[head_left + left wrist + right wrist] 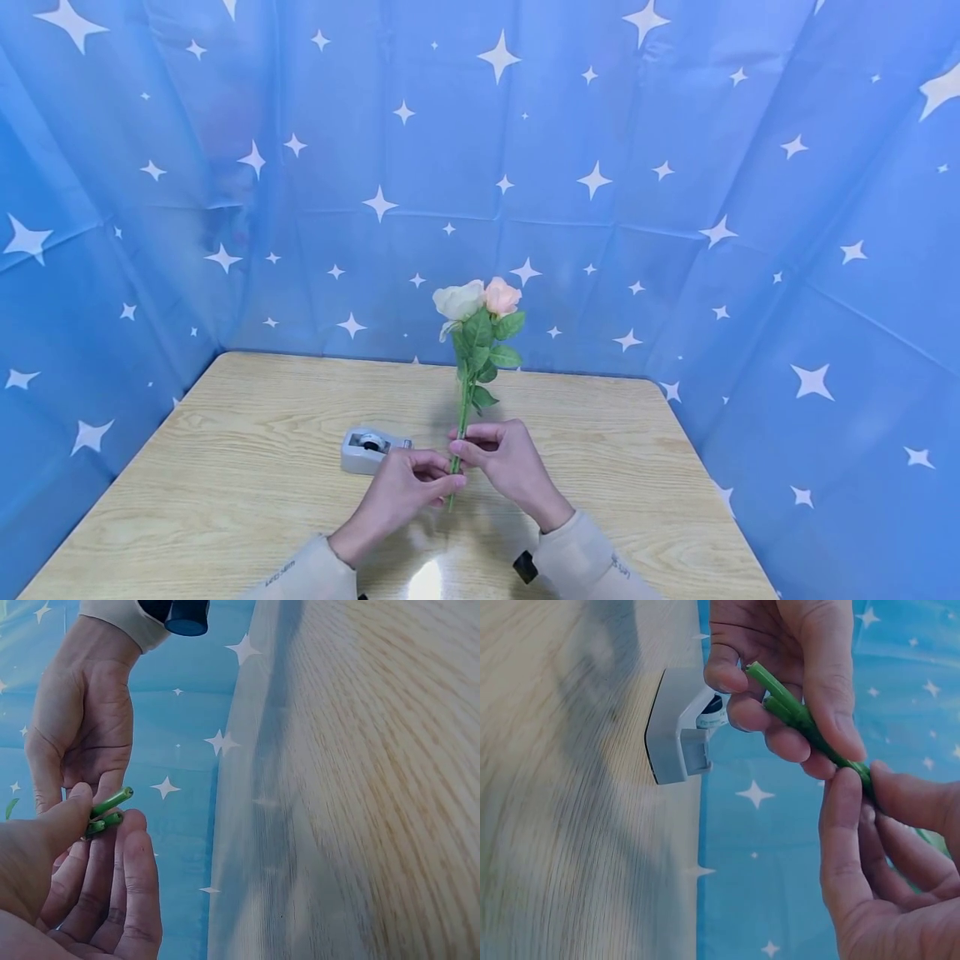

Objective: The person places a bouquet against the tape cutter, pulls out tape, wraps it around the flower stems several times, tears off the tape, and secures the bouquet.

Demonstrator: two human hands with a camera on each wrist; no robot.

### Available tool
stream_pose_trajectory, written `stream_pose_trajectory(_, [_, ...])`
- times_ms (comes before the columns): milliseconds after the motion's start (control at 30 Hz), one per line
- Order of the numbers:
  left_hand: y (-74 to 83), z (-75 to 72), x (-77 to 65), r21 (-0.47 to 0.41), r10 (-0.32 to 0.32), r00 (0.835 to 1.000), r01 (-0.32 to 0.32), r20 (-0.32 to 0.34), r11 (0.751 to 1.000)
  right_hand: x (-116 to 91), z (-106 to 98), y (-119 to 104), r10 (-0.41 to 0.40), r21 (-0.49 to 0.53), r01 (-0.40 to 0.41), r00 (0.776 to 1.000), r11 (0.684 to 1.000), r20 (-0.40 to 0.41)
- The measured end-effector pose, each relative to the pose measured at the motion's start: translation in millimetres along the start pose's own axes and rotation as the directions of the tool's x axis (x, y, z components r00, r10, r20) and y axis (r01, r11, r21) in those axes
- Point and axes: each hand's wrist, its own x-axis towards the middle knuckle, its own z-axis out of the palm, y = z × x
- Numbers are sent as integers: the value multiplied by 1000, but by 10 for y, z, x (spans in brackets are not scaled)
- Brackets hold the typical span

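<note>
A white rose (459,301) and a pale pink rose (502,297) stand together above the table, their green leaves (477,333) bunched below the blooms. My left hand (401,490) pinches the green stems (784,705) near their lower ends, between thumb and fingers. Just above it, my right hand (512,463) pinches the same stems, fingertips close to the left hand's. Several cut stem ends (112,801) of uneven length stick out past the left thumb in the left wrist view. Behind the left hand sits a grey tape dispenser (352,457), partly covered by that hand.
The wood-grain table (247,467) carries the dispenser to the left of the flowers. A blue curtain (450,167) with white stars closes off the back and both sides. Light sleeves (592,557) cover both forearms, and a small black device (525,567) shows by the right wrist.
</note>
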Motion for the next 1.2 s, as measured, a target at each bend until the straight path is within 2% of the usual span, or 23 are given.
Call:
stream_pose_trajectory(300, [-6,-5,-6,12,20,1000,-21,15,1000,-23,-14,-35,2,5,-2,1000,1000,-25])
stream_pose_trajectory(633, [-34,-17,-31,27,61,997,-62,39,998,-27,-53,25,-9,-1,9,1000,1000,-28])
stream_pose_trajectory(867, [-50,-29,-23,86,69,996,-73,48,994,-27,-95,57,-12,5,12,999,1000,-31])
stream_pose_trajectory(1200, [-90,-117,-45,191,118,990,-130,71,973,-53,-192,92,9,-18,-10,999,1000,-45])
